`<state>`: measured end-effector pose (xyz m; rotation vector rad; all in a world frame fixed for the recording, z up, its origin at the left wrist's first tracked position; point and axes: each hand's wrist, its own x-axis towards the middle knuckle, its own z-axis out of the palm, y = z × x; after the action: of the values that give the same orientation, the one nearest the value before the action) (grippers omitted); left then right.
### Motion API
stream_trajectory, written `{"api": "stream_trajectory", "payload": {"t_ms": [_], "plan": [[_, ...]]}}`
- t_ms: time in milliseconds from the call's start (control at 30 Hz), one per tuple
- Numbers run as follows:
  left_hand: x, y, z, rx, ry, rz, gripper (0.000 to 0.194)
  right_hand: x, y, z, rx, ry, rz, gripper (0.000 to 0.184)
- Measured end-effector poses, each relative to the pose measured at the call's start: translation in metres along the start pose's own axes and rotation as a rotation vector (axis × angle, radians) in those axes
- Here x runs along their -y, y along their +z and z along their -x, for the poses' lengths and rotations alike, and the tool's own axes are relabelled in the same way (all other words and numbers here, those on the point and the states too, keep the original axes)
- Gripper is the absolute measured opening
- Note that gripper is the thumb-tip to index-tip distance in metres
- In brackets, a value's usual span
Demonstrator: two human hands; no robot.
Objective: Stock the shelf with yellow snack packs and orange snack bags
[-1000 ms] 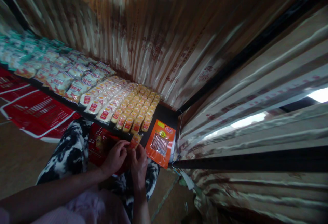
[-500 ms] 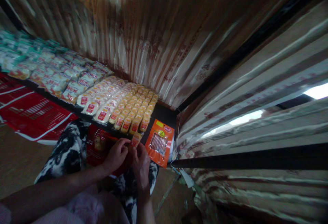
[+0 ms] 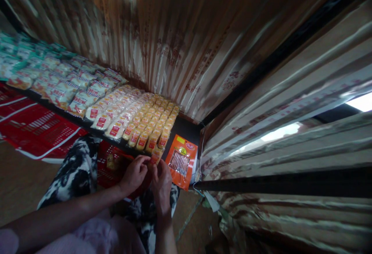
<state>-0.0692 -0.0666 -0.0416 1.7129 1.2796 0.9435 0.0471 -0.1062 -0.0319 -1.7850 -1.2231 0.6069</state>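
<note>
Between the fingertips of both my hands is a small yellow snack packet (image 3: 156,156) with a red label. My left hand (image 3: 135,175) pinches its left edge, and my right hand (image 3: 162,178) grips its right lower side. The packet is at the front edge of a dark shelf, close to the front ends of rows of matching yellow packets (image 3: 151,126). Just right of my right hand lies an orange bag (image 3: 181,163) with a window showing brown sticks.
Left of the yellow rows are white round packets (image 3: 115,129), white-and-blue bags (image 3: 83,98) and green bags (image 3: 11,62). A red basket (image 3: 43,124) with white straps sits below the shelf (image 3: 185,127). Corrugated plastic-wrapped panels (image 3: 162,33) rise behind and on the right.
Both hands have shifted very slightly with the packet, which is now a little nearer the front of the yellow rows. The view has moved slightly.
</note>
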Motion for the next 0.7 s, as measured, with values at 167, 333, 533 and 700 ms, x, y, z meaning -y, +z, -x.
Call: {"api": "stream_trajectory", "payload": {"t_ms": [167,333,533,700], "plan": [[-0.002,0.0006,0.0,0.021,-0.049,0.041,0.029,-0.0012,-0.0002,-0.0004,-0.013,0.016,-0.006,0.032],[-0.0016,0.0014,-0.0008,0.032,-0.101,0.086,0.032,0.0014,-0.0005,-0.0014,0.017,0.028,-0.018,0.033],[-0.0003,0.0058,-0.0028,0.041,-0.166,0.147,0.033,0.0026,-0.0008,-0.0033,-0.004,0.045,-0.052,0.037],[-0.0032,0.0082,-0.0074,0.06,-0.201,0.168,0.033,0.0026,-0.0021,-0.0044,0.002,0.041,-0.115,0.036]]}}
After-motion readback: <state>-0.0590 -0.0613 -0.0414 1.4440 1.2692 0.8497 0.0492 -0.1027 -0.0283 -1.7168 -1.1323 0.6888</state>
